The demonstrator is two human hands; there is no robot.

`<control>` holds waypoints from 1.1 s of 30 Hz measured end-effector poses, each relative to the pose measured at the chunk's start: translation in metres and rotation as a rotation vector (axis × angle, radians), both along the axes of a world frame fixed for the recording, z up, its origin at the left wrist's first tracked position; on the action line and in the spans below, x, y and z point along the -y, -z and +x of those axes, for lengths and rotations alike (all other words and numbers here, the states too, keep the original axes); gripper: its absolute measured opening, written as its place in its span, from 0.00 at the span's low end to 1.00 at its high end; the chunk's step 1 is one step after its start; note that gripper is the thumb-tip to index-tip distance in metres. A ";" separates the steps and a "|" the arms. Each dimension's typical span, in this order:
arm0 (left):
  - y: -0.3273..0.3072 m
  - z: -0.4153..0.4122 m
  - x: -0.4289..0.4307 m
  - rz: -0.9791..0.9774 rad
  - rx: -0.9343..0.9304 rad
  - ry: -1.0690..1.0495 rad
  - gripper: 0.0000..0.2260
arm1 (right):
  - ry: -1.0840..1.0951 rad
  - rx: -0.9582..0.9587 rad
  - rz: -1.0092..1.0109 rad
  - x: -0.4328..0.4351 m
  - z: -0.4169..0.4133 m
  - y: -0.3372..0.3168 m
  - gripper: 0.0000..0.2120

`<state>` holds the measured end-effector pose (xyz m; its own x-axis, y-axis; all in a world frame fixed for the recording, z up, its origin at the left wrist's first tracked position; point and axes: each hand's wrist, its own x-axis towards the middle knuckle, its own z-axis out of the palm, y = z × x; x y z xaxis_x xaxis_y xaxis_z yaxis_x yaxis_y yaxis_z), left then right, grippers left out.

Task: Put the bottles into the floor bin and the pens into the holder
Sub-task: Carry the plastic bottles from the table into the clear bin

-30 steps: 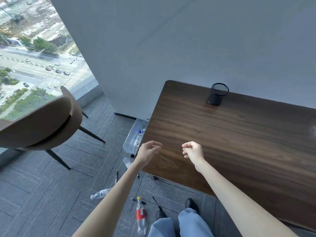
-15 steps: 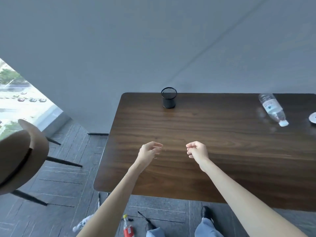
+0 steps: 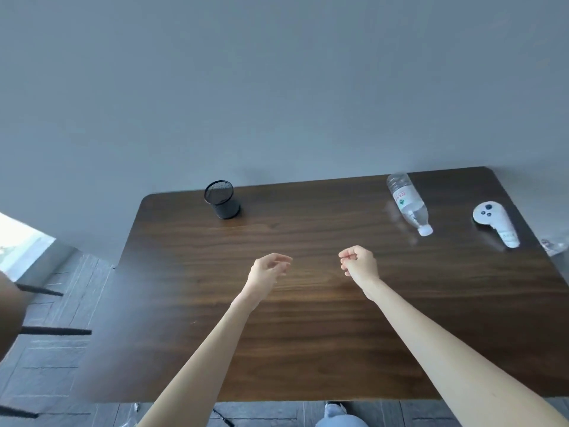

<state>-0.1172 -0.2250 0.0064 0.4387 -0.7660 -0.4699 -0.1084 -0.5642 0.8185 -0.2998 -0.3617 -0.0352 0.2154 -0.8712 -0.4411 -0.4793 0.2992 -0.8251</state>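
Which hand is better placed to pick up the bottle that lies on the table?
The right hand, probably. The bottle lies far right on the table, on that hand's side. The left hand is farther and would need to cross over. Both hands hold nothing.

View has swung right over the last second; window and chair nearly out at left edge; floor bin gone from frame; holder now left of centre; bottle fully in view at back right; white controller newly visible beside it; left hand fingers slightly looser, blurred
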 end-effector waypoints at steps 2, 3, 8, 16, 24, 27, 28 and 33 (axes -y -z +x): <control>0.000 -0.012 0.019 0.009 0.000 0.015 0.09 | 0.003 -0.090 -0.071 0.025 -0.020 0.005 0.11; 0.000 -0.016 0.028 0.017 0.002 0.023 0.09 | 0.007 -0.147 -0.107 0.037 -0.030 0.006 0.11; 0.002 -0.027 0.062 0.035 0.017 0.039 0.08 | 0.017 -0.449 -0.347 0.094 -0.061 0.010 0.15; 0.009 -0.031 0.085 0.061 0.017 0.030 0.08 | -0.116 -0.743 -0.413 0.156 -0.077 0.025 0.36; 0.019 -0.031 0.087 0.095 0.011 0.026 0.08 | -0.225 -0.755 -0.350 0.168 -0.082 0.049 0.46; 0.020 -0.029 0.081 0.106 0.016 0.023 0.08 | -0.133 -0.680 -0.339 0.167 -0.077 0.049 0.41; 0.020 -0.028 0.079 0.107 0.017 0.020 0.08 | -0.084 -0.640 -0.316 0.165 -0.074 0.047 0.39; 0.020 -0.017 0.064 0.096 0.029 -0.004 0.09 | -0.045 -0.450 -0.194 0.134 -0.045 0.039 0.32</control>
